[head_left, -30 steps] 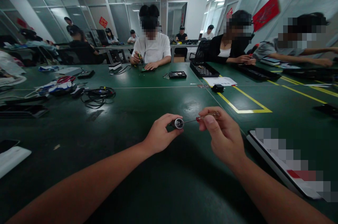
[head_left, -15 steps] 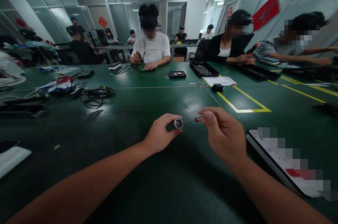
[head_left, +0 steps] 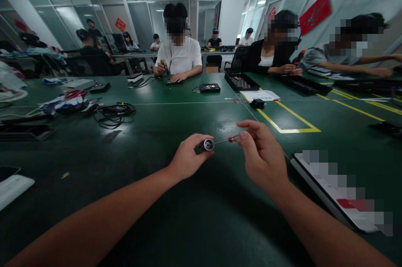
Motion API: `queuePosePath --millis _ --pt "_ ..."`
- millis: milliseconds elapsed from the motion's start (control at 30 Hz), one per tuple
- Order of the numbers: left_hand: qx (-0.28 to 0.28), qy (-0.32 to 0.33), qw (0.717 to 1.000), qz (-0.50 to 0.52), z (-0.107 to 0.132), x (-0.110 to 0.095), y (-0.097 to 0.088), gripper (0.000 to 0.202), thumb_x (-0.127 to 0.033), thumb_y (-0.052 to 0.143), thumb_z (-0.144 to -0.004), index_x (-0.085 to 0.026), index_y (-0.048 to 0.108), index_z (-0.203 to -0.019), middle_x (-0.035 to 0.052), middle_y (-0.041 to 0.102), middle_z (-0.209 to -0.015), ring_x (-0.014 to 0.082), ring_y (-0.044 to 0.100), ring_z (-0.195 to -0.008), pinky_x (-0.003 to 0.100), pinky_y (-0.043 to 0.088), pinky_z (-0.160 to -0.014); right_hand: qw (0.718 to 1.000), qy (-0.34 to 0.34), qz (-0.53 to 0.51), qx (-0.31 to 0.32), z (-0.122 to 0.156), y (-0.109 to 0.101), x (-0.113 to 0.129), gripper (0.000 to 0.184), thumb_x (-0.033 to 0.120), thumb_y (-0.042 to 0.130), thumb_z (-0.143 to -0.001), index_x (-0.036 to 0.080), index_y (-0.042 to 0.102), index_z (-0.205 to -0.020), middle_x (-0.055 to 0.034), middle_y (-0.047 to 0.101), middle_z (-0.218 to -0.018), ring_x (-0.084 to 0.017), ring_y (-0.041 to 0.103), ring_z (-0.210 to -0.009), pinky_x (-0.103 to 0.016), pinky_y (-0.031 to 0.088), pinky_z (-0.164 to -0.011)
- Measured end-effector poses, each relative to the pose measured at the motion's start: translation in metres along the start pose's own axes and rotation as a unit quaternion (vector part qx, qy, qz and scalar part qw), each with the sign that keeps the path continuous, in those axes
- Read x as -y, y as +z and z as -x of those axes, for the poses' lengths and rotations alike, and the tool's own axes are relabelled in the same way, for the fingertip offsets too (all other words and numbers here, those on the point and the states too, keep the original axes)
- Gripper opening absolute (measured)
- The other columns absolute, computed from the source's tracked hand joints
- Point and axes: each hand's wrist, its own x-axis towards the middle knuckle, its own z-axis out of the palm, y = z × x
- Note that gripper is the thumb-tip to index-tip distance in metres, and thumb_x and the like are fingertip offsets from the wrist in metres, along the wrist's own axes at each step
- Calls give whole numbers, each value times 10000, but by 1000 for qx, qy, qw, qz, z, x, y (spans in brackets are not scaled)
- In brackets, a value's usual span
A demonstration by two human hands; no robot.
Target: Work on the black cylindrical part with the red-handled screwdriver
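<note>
Two hands meet above the dark green tabletop (head_left: 176,225), and between them sits a small round silver-and-black metal cylinder (head_left: 207,144). The left hand (head_left: 187,159) is closed around the cylinder, thumb over the top and fingers curled beneath, holding it clear of the tabletop with its shiny round face turned toward the camera. The right hand (head_left: 262,156) is closed in a pinch on a slim screwdriver with a red transparent handle (head_left: 234,138); its thin metal shaft runs leftward and its tip meets the cylinder's face. How deep the tip sits cannot be told.

Right of the cylinder, near the right forearm, lies a flat black-edged white board (head_left: 329,193), partly blurred. Beyond the cylinder a yellow tape outline (head_left: 290,122) marks the tabletop, with a small black box (head_left: 257,103) and a white paper sheet (head_left: 262,95) at its far corner. Farther back stands a black compartment tray (head_left: 241,81) and a black hard-drive-like unit (head_left: 210,88). Left of the cylinder, well apart, a tangle of black cables (head_left: 114,114) lies by red and white oddments (head_left: 67,100). At the near left edge rests a white flat object (head_left: 14,185). Other people sit across the tabletop, their own hands at work there.
</note>
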Motion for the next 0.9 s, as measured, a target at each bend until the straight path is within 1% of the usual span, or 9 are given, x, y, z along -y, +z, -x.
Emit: queuePosePath --millis 67,233,367,433,567,633,733,833,900 --pt "-5 -4 1000 -5 0 1 -1 356 -126 776 -822 -208 709 -1161 58 717 -1132 226 665 -1071 387 501 -980 1000 -1 -14 12 0 1 -2 217 322 479 -1020 225 632 -1139 -19 713 -842 -193 665 -732 -311 477 -636" --pt "0 3 1000 -11 -1 4 -2 350 -139 772 -831 -213 709 -1168 56 715 -1134 222 665 -1074 381 508 -970 999 32 -5 26 0 4 -4 302 430 468 -1037 233 693 -990 9 643 -693 -167 585 -590 -301 417 -553" --pt "-8 -6 1000 -18 -1 5 -2 357 -114 767 -820 -212 709 -1158 55 717 -1133 225 666 -1083 393 507 -984 998 35 -44 20 1 7 -8 221 357 515 -1011 226 644 -1134 -20 715 -852 -193 671 -756 -316 482 -658" --pt "-10 -8 1000 -18 -1 6 -3 357 -111 765 -819 -209 708 -1158 58 716 -1137 225 664 -1085 399 505 -992 998 33 -47 30 2 8 -9 216 355 496 -1015 225 636 -1117 -24 715 -865 -199 672 -785 -320 483 -672" --pt "-3 -2 1000 -20 -1 10 -3 341 -118 760 -823 -211 713 -1148 61 718 -1131 229 665 -1079 409 511 -987 998 49 -6 44 2 9 -8 316 455 480 -1027 221 676 -945 0 655 -708 -173 600 -619 -308 432 -578" --pt "2 2 1000 -22 -1 11 -2 340 -117 759 -821 -211 716 -1145 62 720 -1127 231 667 -1072 412 516 -983 998 56 -9 39 2 10 -8 295 450 504 -1020 220 681 -963 -5 677 -734 -173 614 -625 -307 443 -583" --pt "2 3 1000 -20 -1 12 -1 346 -115 760 -821 -208 716 -1151 64 721 -1127 232 669 -1070 419 517 -989 997 57 -41 27 3 13 -10 230 404 530 -1010 223 649 -1085 -30 722 -859 -192 670 -739 -323 498 -659" --pt "4 11 1000 -23 0 12 -1 338 -125 757 -830 -213 716 -1154 68 720 -1138 234 671 -1080 424 519 -997 995 74 -59 16 2 18 -15 249 422 486 -1028 221 631 -1036 -37 705 -843 -197 670 -767 -347 519 -709" --pt "18 27 999 -31 0 12 -2 327 -139 747 -849 -212 713 -1166 73 718 -1153 232 668 -1094 422 518 -1004 989 114 -98 1 -1 21 -22 278 457 473 -1025 221 614 -985 -29 680 -809 -194 657 -739 -355 530 -708"
